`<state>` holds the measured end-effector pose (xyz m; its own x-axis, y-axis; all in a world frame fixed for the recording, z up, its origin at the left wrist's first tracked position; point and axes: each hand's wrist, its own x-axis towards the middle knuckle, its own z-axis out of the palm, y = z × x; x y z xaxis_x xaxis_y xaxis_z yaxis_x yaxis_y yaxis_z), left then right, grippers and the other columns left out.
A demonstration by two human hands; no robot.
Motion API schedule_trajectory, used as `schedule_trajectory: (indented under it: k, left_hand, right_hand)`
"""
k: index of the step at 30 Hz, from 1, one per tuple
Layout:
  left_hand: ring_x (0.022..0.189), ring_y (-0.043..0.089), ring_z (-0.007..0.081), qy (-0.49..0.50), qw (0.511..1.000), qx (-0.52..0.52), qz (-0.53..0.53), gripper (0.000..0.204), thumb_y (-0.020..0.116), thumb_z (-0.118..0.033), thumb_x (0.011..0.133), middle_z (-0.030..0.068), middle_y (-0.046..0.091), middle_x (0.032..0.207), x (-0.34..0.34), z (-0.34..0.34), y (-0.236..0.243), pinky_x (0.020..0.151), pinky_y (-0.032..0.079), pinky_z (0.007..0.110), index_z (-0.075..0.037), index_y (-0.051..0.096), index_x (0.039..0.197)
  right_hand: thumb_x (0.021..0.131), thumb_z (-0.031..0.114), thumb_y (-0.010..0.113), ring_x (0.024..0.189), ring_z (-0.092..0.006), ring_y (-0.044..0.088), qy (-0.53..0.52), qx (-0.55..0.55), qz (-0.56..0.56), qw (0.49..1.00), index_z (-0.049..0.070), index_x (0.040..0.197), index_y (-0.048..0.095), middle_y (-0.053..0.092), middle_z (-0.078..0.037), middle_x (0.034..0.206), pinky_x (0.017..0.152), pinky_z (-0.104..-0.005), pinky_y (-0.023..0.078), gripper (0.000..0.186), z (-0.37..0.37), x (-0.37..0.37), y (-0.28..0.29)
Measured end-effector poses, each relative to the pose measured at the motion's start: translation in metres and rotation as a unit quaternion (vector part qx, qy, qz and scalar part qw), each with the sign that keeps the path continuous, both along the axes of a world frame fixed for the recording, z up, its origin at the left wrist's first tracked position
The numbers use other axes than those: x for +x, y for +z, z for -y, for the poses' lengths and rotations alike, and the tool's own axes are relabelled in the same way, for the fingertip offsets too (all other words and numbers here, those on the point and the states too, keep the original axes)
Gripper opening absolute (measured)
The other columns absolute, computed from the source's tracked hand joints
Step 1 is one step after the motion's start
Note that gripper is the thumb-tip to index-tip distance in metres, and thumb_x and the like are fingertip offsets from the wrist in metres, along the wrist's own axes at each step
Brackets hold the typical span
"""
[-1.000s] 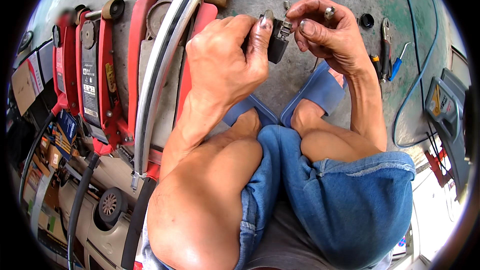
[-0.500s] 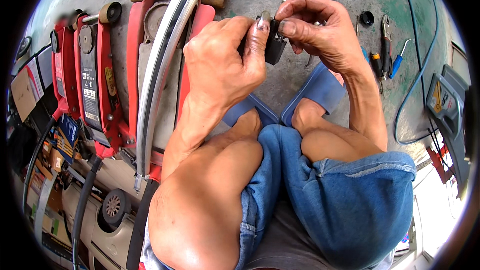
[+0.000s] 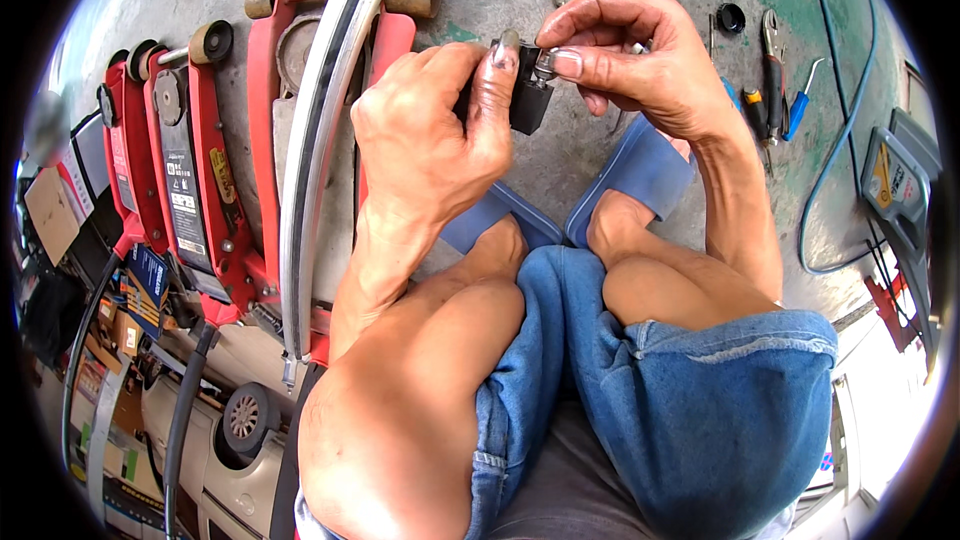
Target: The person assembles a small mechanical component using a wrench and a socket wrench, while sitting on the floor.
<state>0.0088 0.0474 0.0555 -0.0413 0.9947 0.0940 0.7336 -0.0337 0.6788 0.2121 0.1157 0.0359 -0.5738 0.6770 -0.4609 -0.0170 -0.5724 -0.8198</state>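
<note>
My left hand is closed round a small black block, its grimy thumb resting on the upper part. From the right, my right hand pinches a small silver metal fitting on the block’s right side, its index finger arched above and the other fingers curled behind. Both hands are raised over my sandalled feet, between my knees and the concrete floor.
Red floor jacks and a long curved metal strip lie left. On the right are pliers, a screwdriver, a black cap, a blue hose and a grey case. A car wheel shows lower left.
My right hand has moved left onto the block, its thumb now pressed at the silver fitting. My left hand and the block have shifted slightly left and down.
</note>
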Motion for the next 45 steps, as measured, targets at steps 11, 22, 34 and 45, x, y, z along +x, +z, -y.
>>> schedule_trajectory:
  k: [11,22,34,45]
  left_hand:
    - [0.064,0.065,0.0363,-0.024,1.0,-0.014,-0.012,0.021,0.074,-0.022,0.093,0.0146,0.067,0.07,0.002,0.001,-0.001,0.059,0.051,0.045,-0.006,0.071,0.08]
    - [0.065,0.066,0.0358,0.015,0.999,-0.036,0.026,0.021,0.074,-0.021,0.094,0.0152,0.068,0.072,0.0,0.004,-0.001,0.059,0.051,0.044,-0.004,0.072,0.082]
    - [0.066,0.065,0.0333,-0.002,0.998,0.022,0.058,0.013,0.076,-0.013,0.092,0.0147,0.069,0.076,-0.005,0.002,0.0,0.061,0.051,0.04,-0.001,0.073,0.089]
    - [0.067,0.064,0.0332,-0.016,0.999,0.045,-0.003,0.013,0.076,-0.015,0.092,0.0134,0.068,0.076,-0.008,0.001,-0.006,0.062,0.051,0.041,-0.003,0.072,0.087]
  right_hand:
    - [0.087,0.007,0.083,0.06,-0.0065,0.061,-0.003,-0.014,0.039,0.999,0.001,0.107,0.074,0.072,-0.003,0.085,0.05,-0.0208,0.046,0.023,0.003,0.007,-0.007]
    - [0.093,0.016,0.079,0.059,-0.0053,0.059,-0.029,-0.033,0.025,0.999,0.003,0.107,0.074,0.073,-0.005,0.085,0.048,-0.0182,0.037,0.02,0.004,0.016,-0.022]
    - [0.094,0.017,0.07,0.08,-0.0486,0.071,0.187,0.43,0.506,0.724,-0.001,0.099,0.057,0.069,-0.026,0.088,0.069,-0.0544,0.059,0.023,0.046,0.048,-0.132]
    - [0.099,0.032,0.071,0.055,-0.0028,0.048,-0.064,0.1,0.243,0.963,0.004,0.11,0.073,0.062,0.0,0.079,0.045,-0.0195,0.032,0.03,-0.042,0.074,0.001]
